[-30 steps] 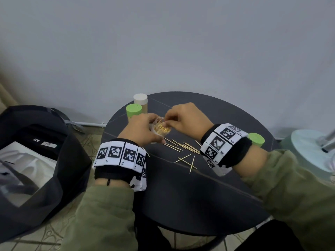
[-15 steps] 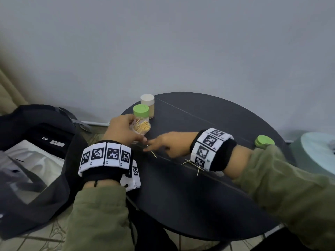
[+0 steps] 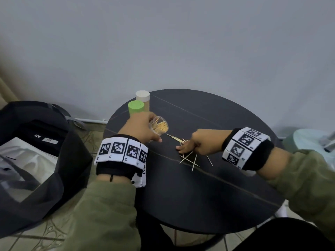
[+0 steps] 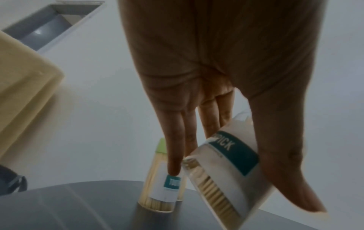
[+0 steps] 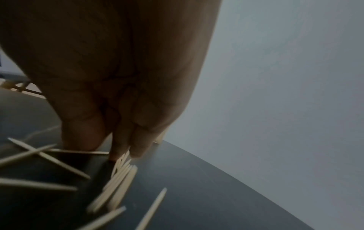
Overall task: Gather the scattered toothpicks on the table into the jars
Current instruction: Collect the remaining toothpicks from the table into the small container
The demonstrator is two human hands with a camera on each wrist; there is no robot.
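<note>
At the far left of the round dark surface point(image 3: 199, 196) stand two capped jars, one with a green lid point(image 3: 136, 107) and one with a white lid point(image 3: 142, 96) just behind it, both apparently packed with toothpicks.

Just right of them the left hand point(image 3: 140, 126) holds an open clear jar point(image 3: 159, 126) off the surface, tilted with its mouth toward the right. Thumb and fingers point(image 4: 175, 155) are wrapped around its labelled wall, so the grip is a firm encircling one. The jar looks like thin plastic, light and smooth. It is already well filled, so a steeper tilt would probably spill sticks back out. Holding it at mid-body suits it.

Farther right lie the scattered toothpicks point(image 3: 188, 159), some crossed over one another, with a small aligned bundle point(image 3: 176, 138) near the jar's mouth. They are stiff, very light, thin and pointed, and they will likely roll or skitter on the slick top if nudged. Single ones lying flat are hard to lift, so sweeping several together and pinching them at mid-length should work better than taking the tips.

The right hand point(image 3: 197, 144) is down among them, fingers point(image 5: 126, 146) bent with the tips on the surface against the bundle. Whether they already pinch any sticks cannot be told from the blurred wrist view.
</note>
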